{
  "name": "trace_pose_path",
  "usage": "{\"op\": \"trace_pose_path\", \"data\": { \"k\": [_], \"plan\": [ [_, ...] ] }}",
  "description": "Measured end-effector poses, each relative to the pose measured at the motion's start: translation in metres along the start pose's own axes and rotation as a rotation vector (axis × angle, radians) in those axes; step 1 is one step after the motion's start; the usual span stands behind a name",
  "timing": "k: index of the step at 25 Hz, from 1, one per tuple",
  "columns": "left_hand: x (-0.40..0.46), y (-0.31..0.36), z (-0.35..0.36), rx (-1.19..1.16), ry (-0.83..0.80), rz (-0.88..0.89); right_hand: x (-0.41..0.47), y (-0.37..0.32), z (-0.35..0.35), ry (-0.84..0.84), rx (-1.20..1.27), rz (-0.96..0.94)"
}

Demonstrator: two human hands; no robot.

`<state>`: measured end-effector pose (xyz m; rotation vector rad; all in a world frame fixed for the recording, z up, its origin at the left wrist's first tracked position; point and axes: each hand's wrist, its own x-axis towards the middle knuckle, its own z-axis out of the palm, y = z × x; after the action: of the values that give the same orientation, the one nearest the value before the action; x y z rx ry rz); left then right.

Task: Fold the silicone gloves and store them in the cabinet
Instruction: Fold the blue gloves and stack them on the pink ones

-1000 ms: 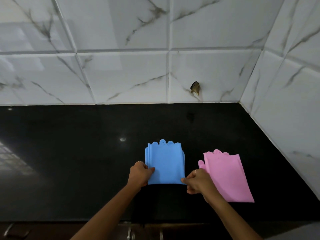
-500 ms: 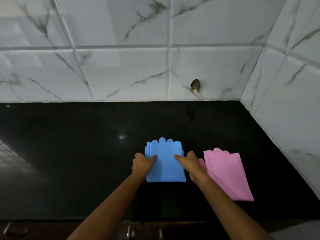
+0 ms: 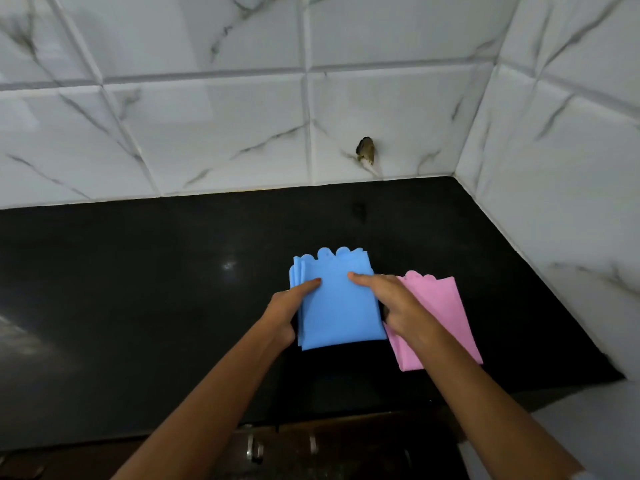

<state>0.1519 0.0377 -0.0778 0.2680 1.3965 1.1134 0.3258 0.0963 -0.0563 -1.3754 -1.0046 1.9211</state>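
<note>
blue folded glove [image 3: 337, 306] under both hands, pink glove [image 3: 440, 317] beside

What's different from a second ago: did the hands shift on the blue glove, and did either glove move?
Both hands left the near corners of the blue glove and slid up its sides. The left hand and right hand now lie flat, fingertips pressing its top face. The pinch grip is gone. The right hand now overlaps the pink glove. Both gloves stayed folded, side by side on the black counter.
</note>
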Motion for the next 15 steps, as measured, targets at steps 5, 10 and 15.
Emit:
{"op": "trace_pose_path", "data": {
  "k": [5, 10, 15],
  "plan": [
    [-0.021, -0.011, 0.072, -0.012, -0.185, -0.001, -0.033, -0.018, -0.076, 0.142, -0.08, -0.094],
    [-0.027, -0.034, 0.128, 0.036, -0.194, -0.016, -0.046, -0.019, -0.134, 0.215, -0.096, -0.106],
    [-0.013, -0.044, 0.136, 0.102, -0.074, -0.032, -0.03, -0.004, -0.144, 0.22, -0.156, -0.067]
  ]
}}
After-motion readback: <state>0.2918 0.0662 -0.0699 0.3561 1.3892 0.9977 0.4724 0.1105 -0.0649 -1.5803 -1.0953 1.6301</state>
